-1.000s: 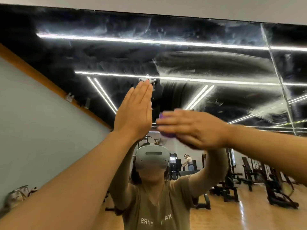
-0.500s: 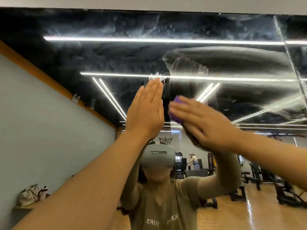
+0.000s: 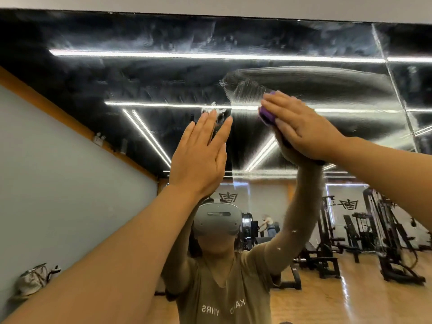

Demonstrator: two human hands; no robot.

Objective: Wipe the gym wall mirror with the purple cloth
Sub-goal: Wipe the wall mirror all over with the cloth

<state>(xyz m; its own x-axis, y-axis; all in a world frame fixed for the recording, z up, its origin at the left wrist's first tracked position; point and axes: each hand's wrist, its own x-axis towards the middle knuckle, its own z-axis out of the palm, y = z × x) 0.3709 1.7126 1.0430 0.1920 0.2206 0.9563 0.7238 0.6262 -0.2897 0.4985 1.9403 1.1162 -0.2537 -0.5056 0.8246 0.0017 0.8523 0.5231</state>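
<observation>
The right hand presses the purple cloth flat against the gym wall mirror, fingers straight, just below its top edge. The left hand rests open-palmed beside it. Smeared glass spreads leftward; a vertical seam lies right.

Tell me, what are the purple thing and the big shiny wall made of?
The purple cloth looks like soft fabric, perhaps microfibre: matte, squashed under the right hand. The wall mirror looks like glass: glossy, reflecting the gym, with hazy wipe streaks.
</observation>
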